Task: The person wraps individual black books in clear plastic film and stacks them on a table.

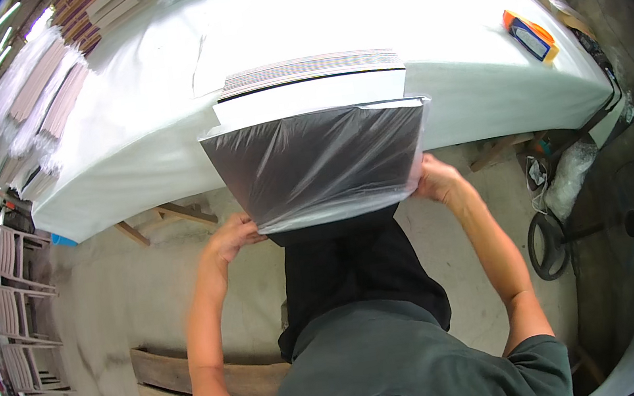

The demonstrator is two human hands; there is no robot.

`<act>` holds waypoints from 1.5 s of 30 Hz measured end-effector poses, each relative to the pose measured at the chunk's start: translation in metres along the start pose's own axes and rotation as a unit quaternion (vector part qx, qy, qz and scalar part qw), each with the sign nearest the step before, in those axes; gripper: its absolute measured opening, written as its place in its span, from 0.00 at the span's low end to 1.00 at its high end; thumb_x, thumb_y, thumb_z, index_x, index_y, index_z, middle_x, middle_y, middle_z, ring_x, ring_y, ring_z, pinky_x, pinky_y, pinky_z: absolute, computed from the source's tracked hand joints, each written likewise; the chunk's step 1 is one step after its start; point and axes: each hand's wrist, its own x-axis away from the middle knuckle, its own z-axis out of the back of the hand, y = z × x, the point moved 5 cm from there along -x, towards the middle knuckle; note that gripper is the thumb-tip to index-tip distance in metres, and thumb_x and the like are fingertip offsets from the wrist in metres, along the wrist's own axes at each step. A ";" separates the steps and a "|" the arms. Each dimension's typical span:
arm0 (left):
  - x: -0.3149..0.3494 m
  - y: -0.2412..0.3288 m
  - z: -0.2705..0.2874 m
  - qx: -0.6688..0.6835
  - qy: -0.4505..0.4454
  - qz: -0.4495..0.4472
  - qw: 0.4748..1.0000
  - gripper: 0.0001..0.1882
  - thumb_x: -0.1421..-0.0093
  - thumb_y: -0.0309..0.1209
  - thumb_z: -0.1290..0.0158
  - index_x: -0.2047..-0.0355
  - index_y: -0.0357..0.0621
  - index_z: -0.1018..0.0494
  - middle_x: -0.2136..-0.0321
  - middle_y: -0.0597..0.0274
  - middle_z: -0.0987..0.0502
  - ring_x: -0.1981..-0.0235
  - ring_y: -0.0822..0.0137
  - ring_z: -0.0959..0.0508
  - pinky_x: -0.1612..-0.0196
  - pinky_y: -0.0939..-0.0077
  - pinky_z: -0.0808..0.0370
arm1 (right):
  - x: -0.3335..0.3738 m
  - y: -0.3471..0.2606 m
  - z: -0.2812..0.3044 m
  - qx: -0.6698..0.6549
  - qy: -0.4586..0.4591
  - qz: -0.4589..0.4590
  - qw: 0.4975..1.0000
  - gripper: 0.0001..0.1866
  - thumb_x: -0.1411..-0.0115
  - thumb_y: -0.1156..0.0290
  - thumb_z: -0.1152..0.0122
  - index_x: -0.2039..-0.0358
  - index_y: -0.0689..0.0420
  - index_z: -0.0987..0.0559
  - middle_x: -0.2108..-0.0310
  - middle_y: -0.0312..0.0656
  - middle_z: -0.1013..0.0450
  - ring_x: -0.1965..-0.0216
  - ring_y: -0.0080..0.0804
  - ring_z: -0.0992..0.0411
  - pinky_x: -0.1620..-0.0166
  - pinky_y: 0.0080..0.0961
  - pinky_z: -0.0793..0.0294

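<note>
A flat dark board in a clear plastic sleeve (320, 161) spans the space between my hands, in front of the table edge. My left hand (236, 237) has its fingers closed at the near left corner of the sleeve. On the other side, my right hand (437, 180) grips the near right edge, fingers curled round the plastic. The sleeve is wrinkled and shiny, and its near edge hangs over my lap. Just beyond it lies a white sheet or board (312, 99), with a stack of thin boards (308, 71) behind.
A white-covered table (143, 157) stretches across the front. An orange and blue package (532, 35) lies at its right. Plastic-wrapped stacks (39, 94) stand far left, near stacked chairs (22, 317). A wooden bench (220, 371) is at lower left, a fan (632, 222) at right.
</note>
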 end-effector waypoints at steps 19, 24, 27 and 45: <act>-0.001 -0.118 0.021 -0.188 0.318 -0.127 0.921 0.12 0.46 0.29 0.43 0.62 0.35 0.23 0.67 0.58 0.21 0.66 0.75 0.24 0.59 0.81 0.28 | -0.009 0.046 0.097 0.380 0.209 0.156 0.887 0.16 0.54 0.62 0.32 0.77 0.64 0.22 0.82 0.40 0.28 0.79 0.23 0.32 0.73 0.23 0.32; 0.072 0.146 0.060 -0.270 0.437 -0.471 0.717 0.17 0.38 0.24 0.56 0.49 0.34 0.33 0.52 0.57 0.27 0.54 0.72 0.28 0.53 0.80 0.33 | 0.033 -0.209 -0.023 0.296 0.072 0.430 0.850 0.15 0.44 0.63 0.44 0.79 0.63 0.24 0.81 0.36 0.30 0.76 0.20 0.36 0.70 0.17 0.39; 0.053 0.282 0.023 -0.335 0.376 -0.544 0.671 0.25 0.40 0.25 0.54 0.42 0.46 0.40 0.45 0.53 0.35 0.41 0.65 0.38 0.46 0.75 0.38 | -0.038 -0.278 -0.074 0.462 0.107 0.510 0.718 0.23 0.45 0.52 0.43 0.75 0.65 0.21 0.78 0.42 0.27 0.74 0.28 0.32 0.66 0.23 0.34; -0.093 0.336 0.038 -0.505 -0.031 -0.257 0.823 0.37 0.56 0.34 0.37 0.46 0.39 0.36 0.45 0.54 0.35 0.44 0.57 0.34 0.42 0.70 0.38 | -0.091 -0.263 -0.078 0.279 -0.129 0.453 0.837 0.11 0.55 0.77 0.38 0.69 0.58 0.28 0.71 0.36 0.30 0.69 0.22 0.33 0.60 0.21 0.33</act>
